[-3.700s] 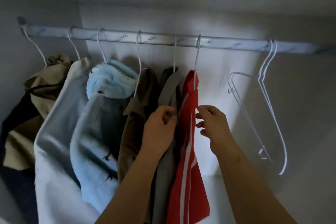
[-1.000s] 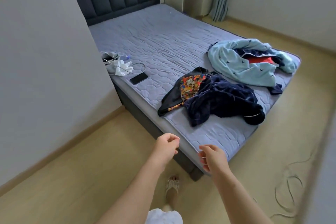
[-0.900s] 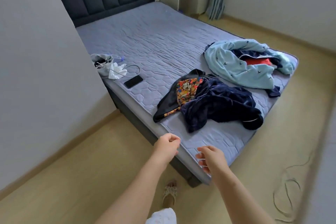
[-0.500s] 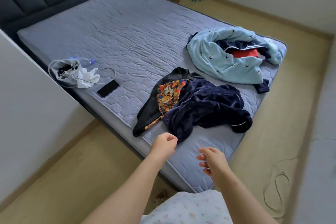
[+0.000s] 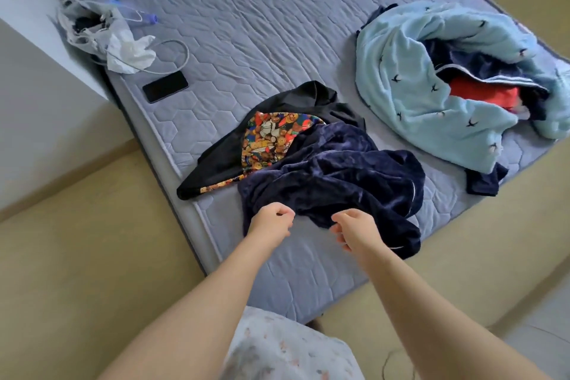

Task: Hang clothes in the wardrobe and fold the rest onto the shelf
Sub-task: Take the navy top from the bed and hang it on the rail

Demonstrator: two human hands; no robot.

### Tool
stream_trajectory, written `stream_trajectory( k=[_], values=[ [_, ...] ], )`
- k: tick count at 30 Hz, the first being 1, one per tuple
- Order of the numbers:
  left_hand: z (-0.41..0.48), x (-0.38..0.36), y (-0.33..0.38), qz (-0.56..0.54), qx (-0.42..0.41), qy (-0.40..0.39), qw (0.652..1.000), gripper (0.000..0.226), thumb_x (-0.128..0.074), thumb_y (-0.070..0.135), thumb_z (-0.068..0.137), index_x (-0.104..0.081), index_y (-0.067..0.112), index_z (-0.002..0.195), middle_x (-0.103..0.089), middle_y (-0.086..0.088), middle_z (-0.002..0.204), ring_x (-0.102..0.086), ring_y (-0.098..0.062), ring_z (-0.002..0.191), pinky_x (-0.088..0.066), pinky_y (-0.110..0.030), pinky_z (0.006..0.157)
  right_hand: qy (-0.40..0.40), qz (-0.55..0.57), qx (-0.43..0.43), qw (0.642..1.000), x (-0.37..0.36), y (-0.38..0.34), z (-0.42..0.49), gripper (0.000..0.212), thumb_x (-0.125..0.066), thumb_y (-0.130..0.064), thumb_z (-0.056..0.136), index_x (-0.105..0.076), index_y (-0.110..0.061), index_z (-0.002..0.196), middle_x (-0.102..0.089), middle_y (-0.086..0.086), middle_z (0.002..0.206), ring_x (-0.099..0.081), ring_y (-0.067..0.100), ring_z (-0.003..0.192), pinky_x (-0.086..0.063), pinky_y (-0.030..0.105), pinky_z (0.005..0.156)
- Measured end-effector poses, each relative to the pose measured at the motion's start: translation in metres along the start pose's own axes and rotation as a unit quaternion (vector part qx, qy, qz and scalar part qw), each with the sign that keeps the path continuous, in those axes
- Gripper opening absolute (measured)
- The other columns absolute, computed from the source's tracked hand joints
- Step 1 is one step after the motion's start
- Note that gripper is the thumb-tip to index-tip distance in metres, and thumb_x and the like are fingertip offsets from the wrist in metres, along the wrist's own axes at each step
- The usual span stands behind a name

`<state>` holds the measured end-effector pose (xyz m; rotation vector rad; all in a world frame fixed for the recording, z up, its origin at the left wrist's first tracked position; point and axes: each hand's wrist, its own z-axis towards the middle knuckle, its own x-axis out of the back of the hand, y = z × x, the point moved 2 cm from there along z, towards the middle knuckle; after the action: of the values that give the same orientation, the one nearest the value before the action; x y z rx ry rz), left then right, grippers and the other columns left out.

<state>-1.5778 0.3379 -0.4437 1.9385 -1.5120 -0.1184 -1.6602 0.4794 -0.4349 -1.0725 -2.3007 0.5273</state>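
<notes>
The dark navy velvet garment (image 5: 333, 182) lay crumpled near the foot corner of the bed (image 5: 246, 9), its lower edge close to the mattress border. Both hands hovered over that near edge: the left hand (image 5: 271, 220) with fingers curled into a loose fist, the right hand (image 5: 354, 230) with fingers bent downward. Whether either had actually pinched the cloth could not be told. Touching the navy piece on its far left side lay a black garment (image 5: 311, 99), its colourful cartoon-print lining (image 5: 268, 139) turned up and partly tucked under the velvet. Further right, apart from these, sat a light blue fleece garment (image 5: 410, 80) dotted with small dark birds, bundled around darker cloth and a red piece (image 5: 481, 92). Well off to the left on the mattress rested a black phone (image 5: 165, 86), a looped grey cable (image 5: 182, 52) and a grey bag (image 5: 92, 25) with white crumpled material beside it. Pale wooden floor (image 5: 77, 241) surrounded the bed, and the person's floral-print clothing (image 5: 287, 348) showed at the bottom.
</notes>
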Motion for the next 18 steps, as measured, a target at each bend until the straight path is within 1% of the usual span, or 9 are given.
stream_trajectory(
  k=[4, 9, 10, 11, 12, 13, 14, 16, 18],
  values=[
    [0.032, -0.025, 0.0, -0.005, 0.044, 0.026, 0.999, 0.022, -0.047, 0.018, 0.087, -0.059, 0.026, 0.071, -0.062, 0.007, 0.074, -0.057, -0.01, 0.06, -0.04, -0.02, 0.053, -0.032, -0.073, 0.005, 0.997, 0.001, -0.011, 0.062, 0.014, -0.046, -0.011, 0.089, -0.054, -0.014, 0.077, -0.056, 0.0, 0.068, -0.046, 0.015, 0.057, -0.036, 0.023, 0.052],
    [0.079, -0.043, -0.009, -0.011, 0.085, 0.047, 0.995, 0.02, -0.046, 0.019, 0.086, -0.059, 0.025, 0.072, -0.064, 0.006, 0.081, -0.06, -0.018, 0.072, -0.043, -0.022, 0.057, -0.064, -0.155, 0.04, 0.985, -0.018, -0.013, 0.122, 0.019, -0.041, -0.009, 0.085, -0.048, -0.017, 0.068, -0.051, -0.001, 0.068, -0.045, 0.019, 0.065, -0.036, 0.028, 0.058],
    [0.088, -0.047, -0.012, -0.018, 0.091, 0.049, 0.994, 0.02, -0.046, 0.019, 0.086, -0.06, 0.025, 0.073, -0.064, 0.006, 0.081, -0.06, -0.018, 0.073, -0.044, -0.022, 0.06, -0.07, -0.174, 0.051, 0.981, -0.022, -0.013, 0.133, 0.016, -0.041, -0.01, 0.085, -0.05, -0.018, 0.075, -0.052, 0.001, 0.077, -0.046, 0.02, 0.07, -0.036, 0.029, 0.061],
    [0.096, -0.05, -0.014, -0.026, 0.095, 0.049, 0.994, 0.019, -0.046, 0.018, 0.086, -0.06, 0.025, 0.074, -0.063, 0.006, 0.079, -0.06, -0.018, 0.071, -0.045, -0.023, 0.063, -0.066, -0.198, 0.061, 0.976, -0.026, -0.012, 0.144, 0.017, -0.042, -0.011, 0.086, -0.055, -0.02, 0.092, -0.054, 0.004, 0.095, -0.049, 0.023, 0.084, -0.039, 0.031, 0.068],
    [0.103, -0.053, -0.017, -0.033, 0.096, 0.049, 0.994, 0.02, -0.046, 0.018, 0.087, -0.06, 0.025, 0.075, -0.063, 0.006, 0.077, -0.059, -0.016, 0.068, -0.046, -0.023, 0.064, -0.056, -0.228, 0.068, 0.97, -0.03, -0.01, 0.155, 0.03, -0.042, -0.012, 0.088, -0.053, -0.021, 0.115, -0.05, 0.006, 0.118, -0.047, 0.027, 0.103, -0.04, 0.034, 0.079],
    [0.108, -0.055, -0.019, -0.04, 0.096, 0.049, 0.993, 0.02, -0.046, 0.018, 0.087, -0.06, 0.026, 0.075, -0.062, 0.007, 0.076, -0.058, -0.013, 0.066, -0.045, -0.023, 0.063, -0.043, -0.255, 0.071, 0.963, -0.033, -0.009, 0.164, 0.044, -0.042, -0.013, 0.09, -0.043, -0.024, 0.132, -0.039, 0.005, 0.137, -0.039, 0.029, 0.118, -0.038, 0.036, 0.088],
    [0.112, -0.055, -0.02, -0.046, 0.097, 0.049, 0.993, 0.021, -0.046, 0.018, 0.088, -0.059, 0.027, 0.075, -0.061, 0.008, 0.075, -0.057, -0.012, 0.065, -0.044, -0.022, 0.061, -0.033, -0.273, 0.077, 0.958, -0.036, -0.008, 0.172, 0.052, -0.041, -0.012, 0.09, -0.033, -0.026, 0.14, -0.028, 0.002, 0.147, -0.031, 0.03, 0.125, -0.035, 0.037, 0.093],
    [0.117, -0.053, -0.028, -0.059, 0.105, 0.051, 0.991, 0.021, -0.046, 0.018, 0.09, -0.058, 0.028, 0.075, -0.06, 0.008, 0.075, -0.057, -0.01, 0.064, -0.045, -0.023, 0.063, -0.024, -0.296, 0.073, 0.952, -0.042, -0.003, 0.184, 0.061, -0.04, -0.01, 0.09, -0.023, -0.031, 0.145, -0.017, -0.003, 0.153, -0.027, 0.03, 0.129, -0.032, 0.039, 0.098],
    [0.114, -0.048, -0.038, -0.074, 0.115, 0.061, 0.989, 0.021, -0.046, 0.018, 0.091, -0.057, 0.028, 0.075, -0.06, 0.009, 0.076, -0.057, -0.009, 0.063, -0.047, -0.024, 0.069, -0.032, -0.331, 0.047, 0.942, -0.046, 0.008, 0.19, 0.056, -0.044, -0.016, 0.092, -0.027, -0.029, 0.143, -0.029, 0.001, 0.149, -0.029, 0.033, 0.128, -0.032, 0.04, 0.099]
  ],
)
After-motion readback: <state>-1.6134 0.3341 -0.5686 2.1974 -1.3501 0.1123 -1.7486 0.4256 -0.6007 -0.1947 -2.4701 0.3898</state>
